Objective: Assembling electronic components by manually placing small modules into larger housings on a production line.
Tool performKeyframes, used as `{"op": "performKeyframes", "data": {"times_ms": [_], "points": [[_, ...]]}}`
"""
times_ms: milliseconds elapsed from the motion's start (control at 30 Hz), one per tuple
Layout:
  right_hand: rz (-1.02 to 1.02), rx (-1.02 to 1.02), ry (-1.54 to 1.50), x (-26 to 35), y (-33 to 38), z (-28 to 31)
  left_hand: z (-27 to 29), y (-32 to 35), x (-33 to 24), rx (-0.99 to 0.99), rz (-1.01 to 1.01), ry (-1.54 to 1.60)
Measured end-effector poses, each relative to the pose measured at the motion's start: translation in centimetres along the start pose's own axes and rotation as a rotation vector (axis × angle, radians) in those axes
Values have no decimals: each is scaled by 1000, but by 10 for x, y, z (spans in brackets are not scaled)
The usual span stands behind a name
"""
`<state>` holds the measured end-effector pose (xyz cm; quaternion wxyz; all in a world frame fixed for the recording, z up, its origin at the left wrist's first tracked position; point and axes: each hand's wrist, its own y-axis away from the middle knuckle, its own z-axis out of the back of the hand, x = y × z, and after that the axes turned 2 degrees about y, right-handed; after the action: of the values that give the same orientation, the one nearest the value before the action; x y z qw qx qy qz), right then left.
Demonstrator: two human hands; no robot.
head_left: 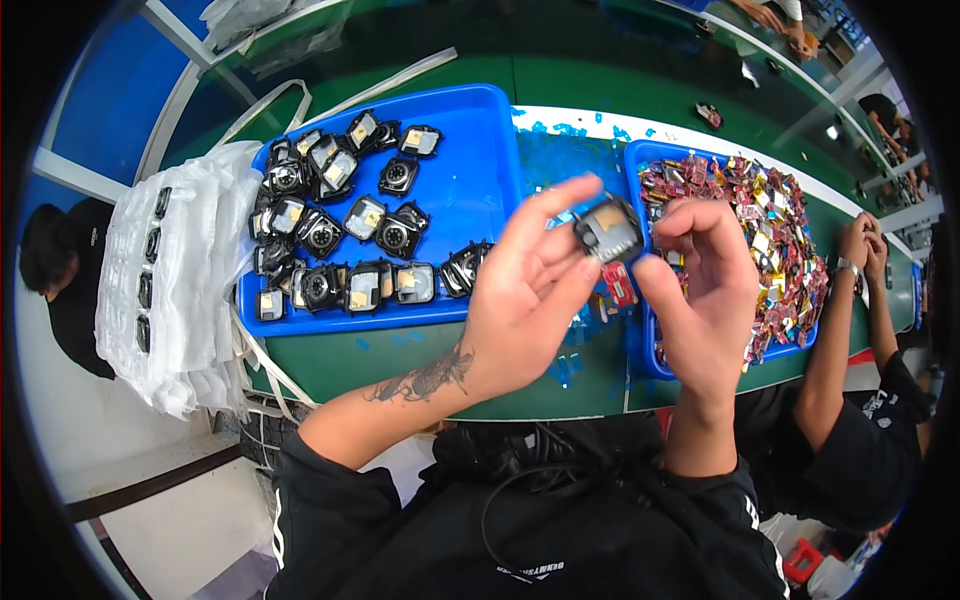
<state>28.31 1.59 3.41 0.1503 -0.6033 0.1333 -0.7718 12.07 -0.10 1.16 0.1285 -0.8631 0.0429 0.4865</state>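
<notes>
My left hand point(525, 300) is closed on a black smartwatch case point(610, 230), gripping it with the fingers and thumb. Its open inner side, with a grey part inside, faces up. Just right of it, my right hand point(700, 295) has curled fingers and a thumb standing apart, with nothing visible between them. A small red circuit board with a battery-like piece point(620, 285) shows below the watch case, between my hands; whether it lies on the table or hangs there I cannot tell.
A blue tray point(470, 110) at left holds several similar watch cases. At right, a blue bin point(637, 155) is heaped with red and yellow circuit parts. White plastic sleeves point(180, 290) are stacked at far left. Another person's hands point(865, 245) are beyond the bin. Blue film scraps point(565, 145) litter the green table.
</notes>
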Motion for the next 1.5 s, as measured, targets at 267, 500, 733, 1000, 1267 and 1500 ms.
{"op": "performKeyframes", "data": {"times_ms": [267, 500, 733, 1000, 1267, 1500], "points": [[-218, 98, -202, 8, 18, 10, 19, -5, -9, 161, -133, -570], [-200, 230, -221, 4, 9, 18, 19, -7, -20, 144, -374, -909], [-338, 181, -304, 7, 13, 17, 15, -4, -16, 79, 130, -532], [-166, 63, -138, -2, 18, -3, 11, -3, -8, 79, 204, -103], [-69, -101, -45, -9, 25, -15, 8, 0, -6, 63, 111, -108], [44, -103, 111, -18, 27, -20, 5, 1, -4, 41, 71, -146]]}}
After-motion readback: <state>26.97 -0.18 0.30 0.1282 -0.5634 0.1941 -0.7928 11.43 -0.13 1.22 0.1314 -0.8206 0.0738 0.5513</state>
